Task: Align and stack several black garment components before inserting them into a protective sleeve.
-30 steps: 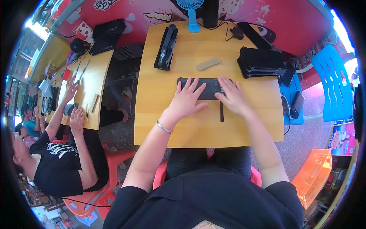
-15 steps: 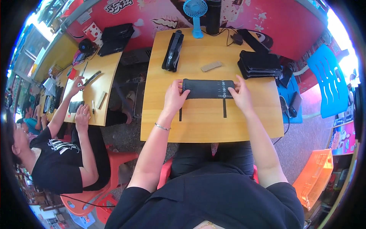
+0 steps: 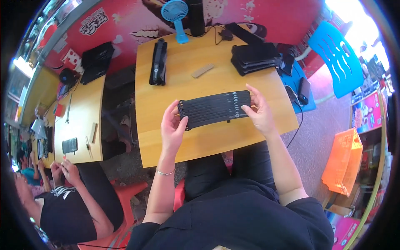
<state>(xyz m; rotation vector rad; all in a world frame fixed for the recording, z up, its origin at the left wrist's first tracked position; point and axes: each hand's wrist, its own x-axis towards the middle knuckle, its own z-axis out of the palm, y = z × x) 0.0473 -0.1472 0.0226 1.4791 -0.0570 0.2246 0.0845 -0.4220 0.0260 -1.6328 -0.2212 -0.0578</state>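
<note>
I hold a flat black ribbed strip bundle (image 3: 214, 109) level above the wooden table (image 3: 216, 141), one hand at each end. My left hand (image 3: 173, 127) grips its left end, thumb on top. My right hand (image 3: 257, 109) grips the right end, where small pale round marks show. A thin dark piece pokes down from the bundle's lower edge near the middle.
On the table lie a long black pouch (image 3: 158, 62), a small tan block (image 3: 202, 71), a stack of black flat pieces (image 3: 255, 57) and a blue fan (image 3: 177, 18). Another person (image 3: 66, 196) sits at a second table (image 3: 79, 125) to my left. A blue chair (image 3: 339, 54) stands right.
The black bundle lay flat on the table under both my hands a second ago. I have since lifted it off the table and hold it by its two ends.
</note>
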